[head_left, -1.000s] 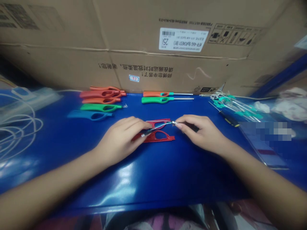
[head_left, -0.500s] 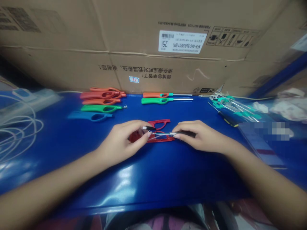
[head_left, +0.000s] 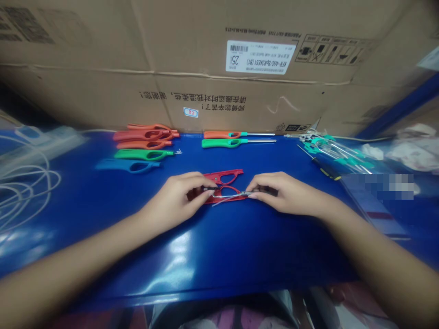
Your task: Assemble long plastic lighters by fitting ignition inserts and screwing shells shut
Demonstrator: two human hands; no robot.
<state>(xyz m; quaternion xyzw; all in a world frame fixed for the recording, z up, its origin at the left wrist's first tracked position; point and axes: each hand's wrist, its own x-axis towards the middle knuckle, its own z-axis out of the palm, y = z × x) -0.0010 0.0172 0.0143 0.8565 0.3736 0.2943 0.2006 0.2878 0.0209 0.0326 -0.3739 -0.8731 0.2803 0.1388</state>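
Observation:
My left hand (head_left: 181,194) is closed in a pinch on a small black igniter piece (head_left: 213,188). My right hand (head_left: 286,191) grips a slim grey metal-ended part (head_left: 244,193), its dark rear mostly covered by the fingers. Thin white wire (head_left: 223,196) spans the gap between the two hands. Beneath them lie two red lighter casing halves with trigger loops: the far half (head_left: 231,176) and the near half (head_left: 229,189), which my fingers partly hide. A thin pale tube (head_left: 219,202) slants across the near half.
Orange, green and blue lighter casings (head_left: 142,154) lie back left. Two long-nosed lighters (head_left: 222,143) rest at the back centre. Back right are metal rods with teal parts (head_left: 338,148) and a screwdriver (head_left: 325,169). A cardboard box (head_left: 192,55) walls the far edge; white cable (head_left: 30,192) coils left.
The black piece in my left fingers has turned and drawn back, its white end less visible. The wire now bends more between my hands. My right hand has barely moved.

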